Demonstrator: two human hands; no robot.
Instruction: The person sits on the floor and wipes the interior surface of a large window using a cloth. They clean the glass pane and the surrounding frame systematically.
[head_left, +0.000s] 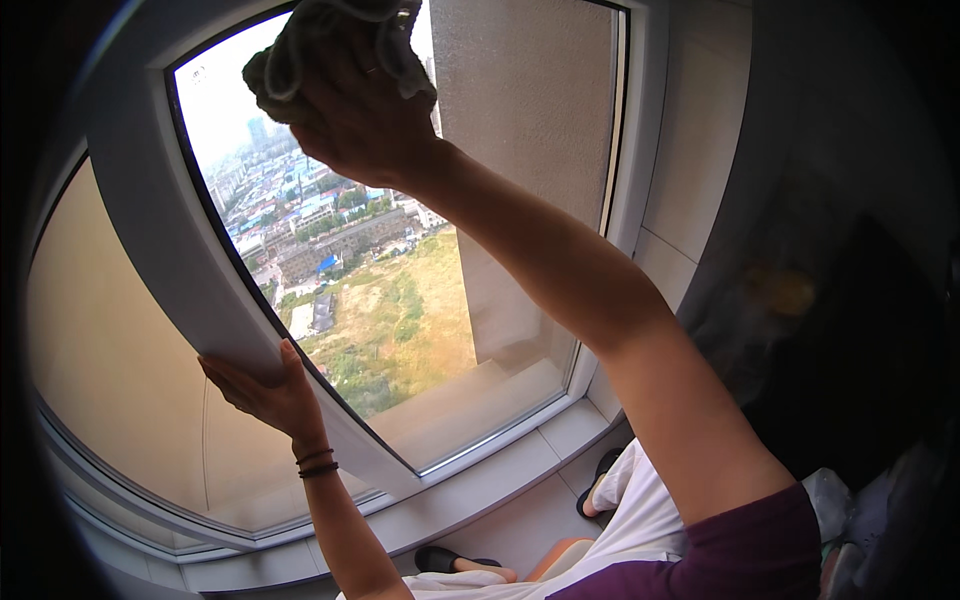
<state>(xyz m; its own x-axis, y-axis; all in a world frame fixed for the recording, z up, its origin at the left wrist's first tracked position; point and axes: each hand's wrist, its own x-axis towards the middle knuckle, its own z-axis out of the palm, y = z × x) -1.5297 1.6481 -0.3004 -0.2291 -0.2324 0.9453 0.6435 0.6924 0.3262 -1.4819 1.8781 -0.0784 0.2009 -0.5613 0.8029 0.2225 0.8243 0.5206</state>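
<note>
My right hand (367, 120) is raised at the top of the view, its fingers spread over a bunched dark cloth with pale edging (274, 82), held up at the upper part of the window pane (390, 300). Lower left, my left hand (262, 390) rests around the grey window frame post (225, 285), thumb on the side towards the pane and fingers on the far side. It wears dark bands on the wrist. Whether the cloth touches the glass cannot be told for certain.
A tiled sill (495, 487) runs below the window, with a tiled wall (697, 135) at the right. My feet in dark slippers (439, 559) stand on the floor below. Plastic bags (829, 502) lie at lower right. Buildings and a grassy field show outside.
</note>
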